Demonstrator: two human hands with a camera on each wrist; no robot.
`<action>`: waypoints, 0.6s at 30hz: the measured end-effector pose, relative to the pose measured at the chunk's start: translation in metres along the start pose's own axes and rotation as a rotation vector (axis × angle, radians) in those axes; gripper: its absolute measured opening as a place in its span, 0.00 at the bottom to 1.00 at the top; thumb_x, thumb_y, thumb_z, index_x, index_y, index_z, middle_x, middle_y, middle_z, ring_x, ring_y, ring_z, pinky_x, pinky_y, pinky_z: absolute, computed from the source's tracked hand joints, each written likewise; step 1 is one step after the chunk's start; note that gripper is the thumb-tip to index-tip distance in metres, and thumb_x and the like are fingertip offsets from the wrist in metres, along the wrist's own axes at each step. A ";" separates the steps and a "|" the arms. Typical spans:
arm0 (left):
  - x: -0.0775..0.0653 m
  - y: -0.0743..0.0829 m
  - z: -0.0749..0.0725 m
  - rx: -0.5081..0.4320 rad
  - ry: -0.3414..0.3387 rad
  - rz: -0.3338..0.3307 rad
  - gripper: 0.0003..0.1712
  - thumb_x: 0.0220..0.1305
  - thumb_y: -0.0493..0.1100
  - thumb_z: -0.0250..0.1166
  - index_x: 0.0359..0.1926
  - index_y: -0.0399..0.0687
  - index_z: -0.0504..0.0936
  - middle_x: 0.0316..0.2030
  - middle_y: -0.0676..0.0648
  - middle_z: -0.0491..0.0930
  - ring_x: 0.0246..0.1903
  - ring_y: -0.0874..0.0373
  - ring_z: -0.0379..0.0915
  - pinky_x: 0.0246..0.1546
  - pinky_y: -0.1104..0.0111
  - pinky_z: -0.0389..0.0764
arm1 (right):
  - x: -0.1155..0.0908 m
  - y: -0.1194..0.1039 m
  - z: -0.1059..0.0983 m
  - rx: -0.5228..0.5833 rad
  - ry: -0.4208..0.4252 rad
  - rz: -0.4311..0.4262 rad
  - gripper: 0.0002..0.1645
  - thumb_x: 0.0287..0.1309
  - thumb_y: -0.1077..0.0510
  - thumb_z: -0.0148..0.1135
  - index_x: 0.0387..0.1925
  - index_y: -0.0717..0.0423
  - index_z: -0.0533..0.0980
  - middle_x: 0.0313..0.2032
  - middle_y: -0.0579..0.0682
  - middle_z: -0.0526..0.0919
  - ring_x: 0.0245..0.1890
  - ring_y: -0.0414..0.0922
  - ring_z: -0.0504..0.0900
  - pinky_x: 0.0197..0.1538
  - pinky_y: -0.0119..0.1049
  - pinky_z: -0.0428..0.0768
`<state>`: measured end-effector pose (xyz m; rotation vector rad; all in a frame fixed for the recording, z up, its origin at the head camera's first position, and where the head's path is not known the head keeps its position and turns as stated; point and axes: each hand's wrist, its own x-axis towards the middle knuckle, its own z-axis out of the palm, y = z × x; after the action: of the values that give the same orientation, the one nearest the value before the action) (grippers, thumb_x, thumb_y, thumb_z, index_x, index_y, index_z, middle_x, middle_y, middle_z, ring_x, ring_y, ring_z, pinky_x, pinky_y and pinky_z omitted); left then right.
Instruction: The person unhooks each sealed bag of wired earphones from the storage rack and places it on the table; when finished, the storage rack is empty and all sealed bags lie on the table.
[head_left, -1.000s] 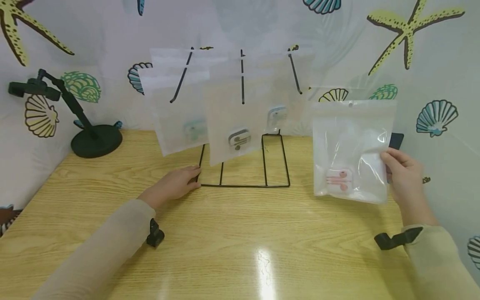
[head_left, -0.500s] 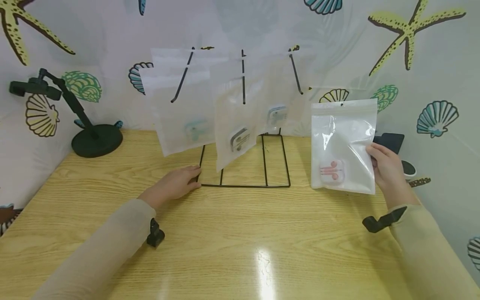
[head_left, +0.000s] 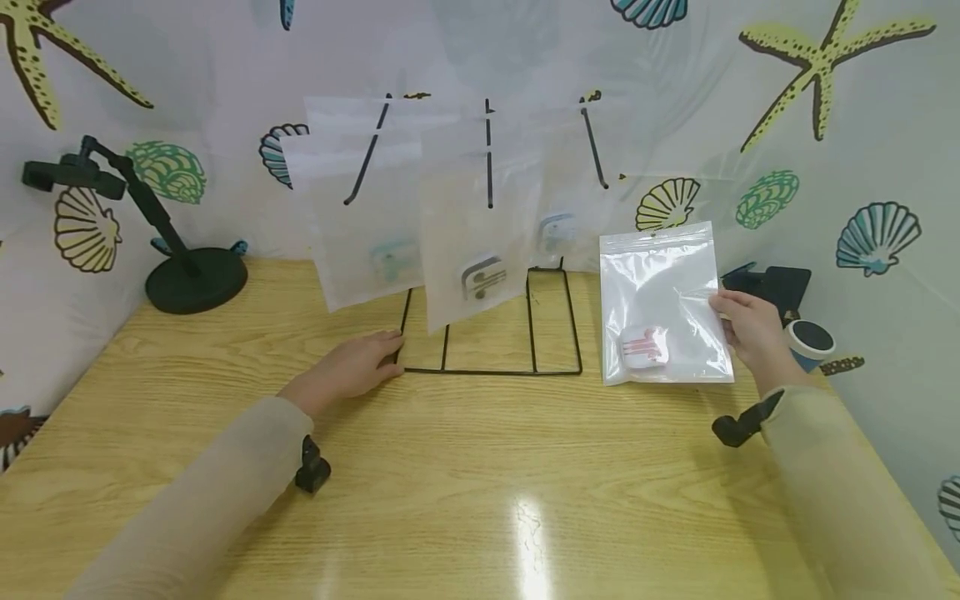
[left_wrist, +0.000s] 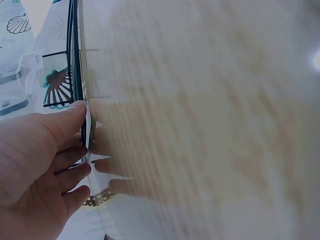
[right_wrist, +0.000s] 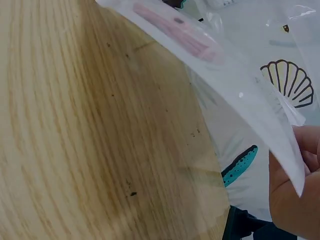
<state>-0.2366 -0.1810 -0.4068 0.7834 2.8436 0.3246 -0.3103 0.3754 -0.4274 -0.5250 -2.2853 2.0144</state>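
My right hand (head_left: 756,333) pinches the right edge of a glossy white zip bag (head_left: 667,275), held upright above the table. A white case with pink earphones (head_left: 645,347) shows low in the bag. In the right wrist view the bag (right_wrist: 235,95) is seen nearly edge-on, running to the hand (right_wrist: 292,200). To the left stands a black wire display rack (head_left: 491,372) with three prongs. Earphone bags hang on its left prong (head_left: 362,170), middle prong (head_left: 490,179) and right prong (head_left: 595,148). My left hand (head_left: 347,371) holds the base's left side, thumb and fingers at the wire (left_wrist: 77,75).
A black stand (head_left: 197,282) with a jointed arm is at the back left. On the right, behind my right hand, are a dark angled holder (head_left: 780,287) and a dark-topped cup (head_left: 812,335). A shell-patterned sheet (head_left: 817,183) backs the wooden table (head_left: 450,483).
My right hand has brought the bag with pink earphones leftward toward the rack, uncovering the cup behind. The middle hanging bag swung and turned back. My left hand has stayed on the rack.
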 end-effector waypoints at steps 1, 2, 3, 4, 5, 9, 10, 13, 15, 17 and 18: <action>0.000 0.000 0.000 0.001 0.002 0.001 0.32 0.58 0.51 0.50 0.59 0.37 0.55 0.57 0.38 0.53 0.56 0.46 0.49 0.52 0.55 0.55 | -0.007 -0.005 0.003 -0.028 -0.003 0.018 0.34 0.36 0.42 0.62 0.49 0.50 0.69 0.46 0.49 0.67 0.40 0.44 0.72 0.33 0.31 0.76; 0.000 0.000 0.000 0.001 0.004 0.003 0.32 0.58 0.50 0.50 0.59 0.37 0.55 0.57 0.38 0.53 0.56 0.46 0.49 0.52 0.55 0.55 | -0.015 -0.010 0.008 -0.052 0.005 0.038 0.33 0.37 0.43 0.62 0.48 0.50 0.69 0.44 0.48 0.69 0.39 0.43 0.72 0.32 0.30 0.75; 0.000 0.000 0.000 0.001 0.005 0.003 0.32 0.58 0.50 0.50 0.59 0.37 0.55 0.57 0.38 0.53 0.56 0.46 0.49 0.52 0.55 0.55 | -0.023 -0.016 0.012 -0.077 0.002 0.048 0.33 0.39 0.44 0.62 0.49 0.51 0.69 0.42 0.47 0.69 0.37 0.41 0.73 0.32 0.29 0.75; 0.000 0.001 0.000 0.000 0.005 0.004 0.32 0.58 0.50 0.50 0.59 0.37 0.55 0.57 0.38 0.53 0.55 0.45 0.49 0.52 0.55 0.56 | -0.031 -0.022 0.015 -0.088 0.003 0.065 0.31 0.40 0.45 0.62 0.49 0.52 0.69 0.40 0.47 0.70 0.35 0.40 0.74 0.30 0.28 0.75; 0.000 0.001 -0.001 0.001 0.006 0.005 0.32 0.58 0.50 0.50 0.59 0.37 0.56 0.57 0.38 0.53 0.55 0.45 0.49 0.52 0.55 0.56 | -0.037 -0.027 0.018 -0.113 -0.003 0.078 0.31 0.42 0.46 0.61 0.49 0.53 0.68 0.39 0.46 0.71 0.33 0.39 0.74 0.30 0.27 0.75; -0.001 0.001 -0.001 0.004 0.003 0.001 0.32 0.58 0.51 0.50 0.59 0.37 0.56 0.57 0.38 0.53 0.55 0.46 0.49 0.52 0.55 0.56 | -0.050 -0.035 0.028 -0.215 -0.010 0.104 0.29 0.47 0.48 0.57 0.52 0.55 0.66 0.38 0.46 0.70 0.29 0.38 0.72 0.28 0.25 0.72; -0.001 0.002 -0.001 0.005 0.002 0.000 0.32 0.58 0.51 0.50 0.59 0.38 0.56 0.57 0.38 0.53 0.55 0.46 0.50 0.52 0.55 0.56 | -0.050 -0.035 0.029 -0.236 -0.008 0.117 0.29 0.48 0.48 0.56 0.52 0.54 0.66 0.39 0.46 0.69 0.30 0.38 0.71 0.28 0.25 0.72; -0.001 0.002 -0.001 0.005 0.004 0.003 0.32 0.58 0.50 0.50 0.59 0.37 0.56 0.57 0.38 0.53 0.55 0.46 0.50 0.52 0.55 0.56 | -0.048 -0.032 0.032 -0.291 -0.011 0.143 0.29 0.50 0.48 0.54 0.54 0.54 0.64 0.44 0.49 0.67 0.33 0.41 0.67 0.28 0.25 0.69; -0.001 0.001 -0.001 0.006 0.006 0.006 0.32 0.58 0.50 0.50 0.59 0.37 0.55 0.57 0.38 0.53 0.55 0.46 0.50 0.51 0.55 0.57 | -0.045 -0.029 0.034 -0.317 -0.010 0.151 0.29 0.50 0.48 0.53 0.55 0.53 0.63 0.46 0.50 0.65 0.36 0.43 0.65 0.28 0.26 0.68; -0.001 0.001 -0.001 0.006 0.009 0.008 0.32 0.58 0.50 0.50 0.59 0.36 0.55 0.57 0.38 0.53 0.55 0.46 0.50 0.51 0.55 0.57 | -0.042 -0.026 0.036 -0.350 -0.009 0.146 0.31 0.50 0.46 0.52 0.55 0.53 0.63 0.48 0.52 0.65 0.38 0.44 0.65 0.30 0.27 0.68; -0.001 0.001 -0.001 0.006 0.010 0.006 0.32 0.58 0.50 0.50 0.59 0.37 0.56 0.57 0.38 0.53 0.55 0.46 0.50 0.51 0.56 0.57 | -0.041 -0.025 0.037 -0.365 -0.011 0.146 0.31 0.50 0.45 0.52 0.55 0.53 0.62 0.49 0.52 0.65 0.40 0.45 0.65 0.32 0.28 0.69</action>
<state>-0.2356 -0.1804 -0.4053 0.7937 2.8533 0.3216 -0.2867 0.3261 -0.4008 -0.7215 -2.7096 1.6562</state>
